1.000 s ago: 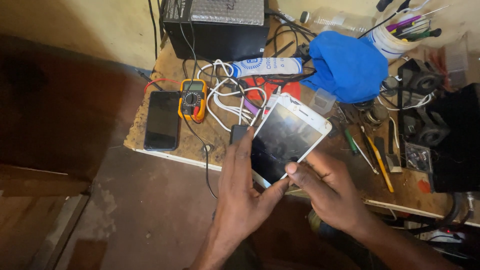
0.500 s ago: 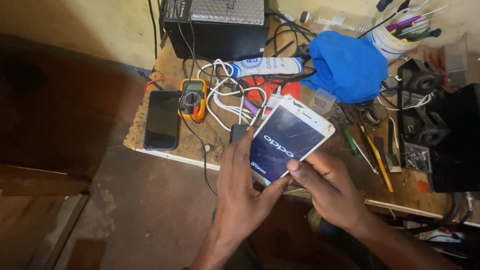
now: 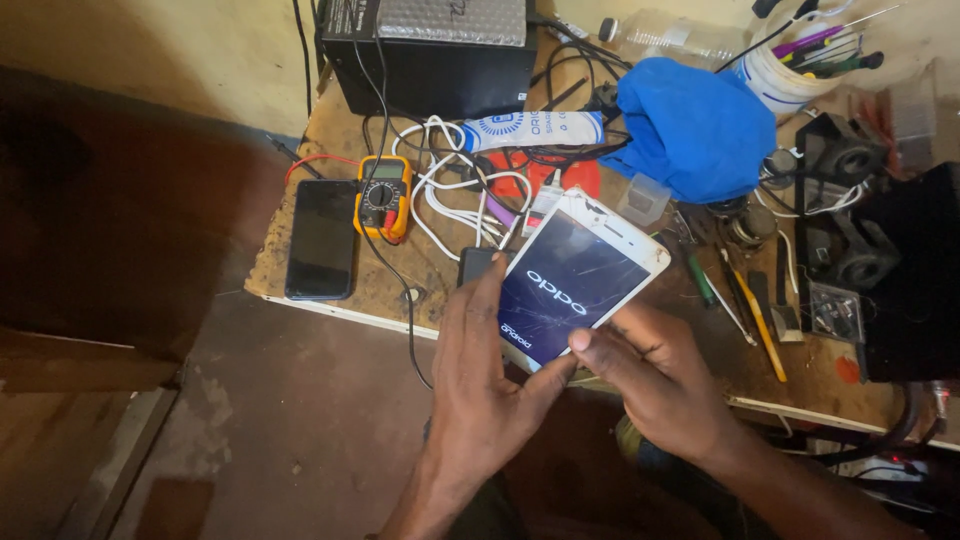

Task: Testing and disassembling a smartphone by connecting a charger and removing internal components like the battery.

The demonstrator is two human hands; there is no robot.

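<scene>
The white phone (image 3: 583, 278) had a dark, reflective screen 1 second ago; half a second ago it lit up, and now it glows deep blue with a white logo, while its place and tilt in both hands have stayed much the same. The left hand (image 3: 480, 385) wraps the phone's lower left edge, fingers along the side and thumb under the bottom corner; the right hand (image 3: 650, 375) grips the lower right edge, its thumb pressing on the glass near the bottom. The phone sits tilted above the near edge of the counter (image 3: 340, 300), just over a small black block (image 3: 476, 266). Fine cracks run across the lower part of its screen, and the top corner looks chipped. To the left, past the counter's edge, lies open brown floor (image 3: 290, 430). Beyond the phone the counter is crowded: a black phone (image 3: 322, 238), a yellow multimeter (image 3: 383, 196), white cables (image 3: 450, 190), a blue cloth (image 3: 695, 130) and a yellow screwdriver (image 3: 757, 315).
</scene>
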